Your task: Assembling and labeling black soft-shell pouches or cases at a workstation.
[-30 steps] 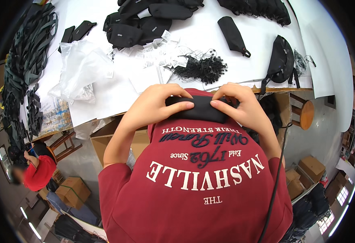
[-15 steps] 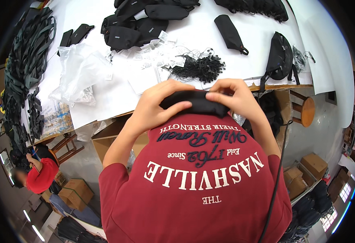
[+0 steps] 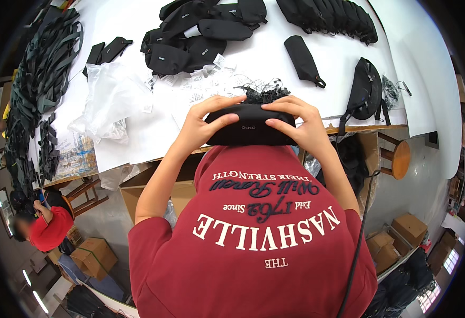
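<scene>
A black fabric pouch [image 3: 251,130] with small light lettering on its front is held level at the table's near edge, close to my body. My left hand [image 3: 203,122] grips its left end, thumb on the front face and fingers along the top. On the right end my right hand [image 3: 301,119] has the same kind of grip. Just beyond the pouch lies a heap of black cords [image 3: 267,93], partly hidden by my fingers. White paper tags [image 3: 195,87] are scattered beside the cords.
Black pouches [image 3: 190,47] are piled at the table's far middle. A single pouch [image 3: 302,59] and a waist bag [image 3: 366,87] lie to the right. Clear plastic bags [image 3: 110,95] and dark straps [image 3: 41,74] are at the left. A wooden stool [image 3: 400,159] stands right. Another person [image 3: 52,228] sits far left.
The pouch has turned so that its lettered face now shows, and it looks fuller. Both hands still hold its ends. The table's contents appear slightly lower and farther right in view.
</scene>
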`<state>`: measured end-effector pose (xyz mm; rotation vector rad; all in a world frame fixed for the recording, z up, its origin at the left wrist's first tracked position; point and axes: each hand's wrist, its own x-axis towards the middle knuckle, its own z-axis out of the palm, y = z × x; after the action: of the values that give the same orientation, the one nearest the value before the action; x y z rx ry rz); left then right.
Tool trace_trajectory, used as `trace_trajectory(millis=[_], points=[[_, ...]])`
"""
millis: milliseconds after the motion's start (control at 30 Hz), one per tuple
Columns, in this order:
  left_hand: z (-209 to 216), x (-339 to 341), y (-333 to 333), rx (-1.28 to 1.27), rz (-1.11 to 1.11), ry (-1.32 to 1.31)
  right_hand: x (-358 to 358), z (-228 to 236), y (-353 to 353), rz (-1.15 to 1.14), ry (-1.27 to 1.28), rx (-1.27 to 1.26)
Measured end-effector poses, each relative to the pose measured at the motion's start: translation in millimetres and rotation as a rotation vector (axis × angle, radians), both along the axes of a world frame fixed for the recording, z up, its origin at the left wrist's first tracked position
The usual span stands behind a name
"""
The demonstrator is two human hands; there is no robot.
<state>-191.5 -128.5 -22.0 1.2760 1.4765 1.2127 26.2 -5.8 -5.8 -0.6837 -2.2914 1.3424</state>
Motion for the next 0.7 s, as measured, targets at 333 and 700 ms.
trace_trajectory(millis=[333, 700], points=[[-17.1, -10.3, 3.9, -0.046, -0.188, 0.098, 2.0, 1.1, 9.5, 0.046, -0.234, -0.173], [-105.7, -72.8, -21.4, -0.140, 0.399, 0.108, 27.8, -55.5, 96.3, -0.531, 0.066, -0.395]])
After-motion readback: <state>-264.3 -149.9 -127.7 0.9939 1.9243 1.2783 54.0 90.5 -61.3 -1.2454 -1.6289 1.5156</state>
